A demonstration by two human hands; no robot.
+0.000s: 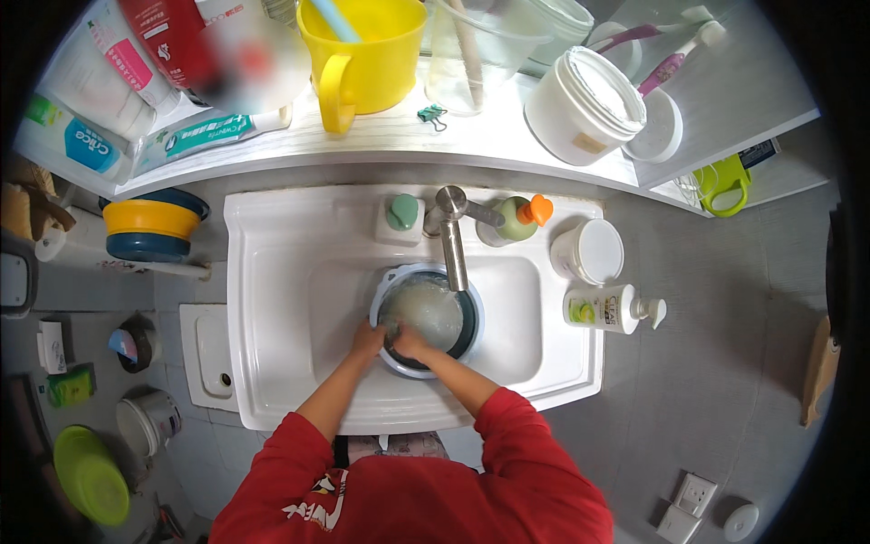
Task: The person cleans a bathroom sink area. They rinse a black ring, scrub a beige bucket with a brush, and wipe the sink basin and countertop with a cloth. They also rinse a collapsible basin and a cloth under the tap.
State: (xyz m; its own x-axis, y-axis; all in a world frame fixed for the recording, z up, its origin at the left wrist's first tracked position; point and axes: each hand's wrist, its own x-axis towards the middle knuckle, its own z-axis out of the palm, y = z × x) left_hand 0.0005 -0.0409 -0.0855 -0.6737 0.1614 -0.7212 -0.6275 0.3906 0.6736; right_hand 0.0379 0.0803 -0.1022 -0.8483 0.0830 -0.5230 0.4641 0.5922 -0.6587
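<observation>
A round basin (477, 334) with a pale blue rim and dark inside stands in the white sink (521, 344), under the metal faucet (455, 245). Cloudy, foamy water (426, 313) fills much of it. At the basin's left edge is my left hand (367, 339), its fingers curled inward over the rim. My right hand (410, 344) reaches over the near rim, closed and low in the basin. Between the two hands shows a small dark patch; what they grip there is too small and blurred to name.
Behind the faucet stand a green-capped dispenser (401, 214) and an orange-pump bottle (518, 220). A white jar (589, 251) and white pump bottle (609, 309) sit on the right ledge. Overhead, a shelf (362, 145) holds a yellow mug (381, 63), tubes and a white tub (587, 104).
</observation>
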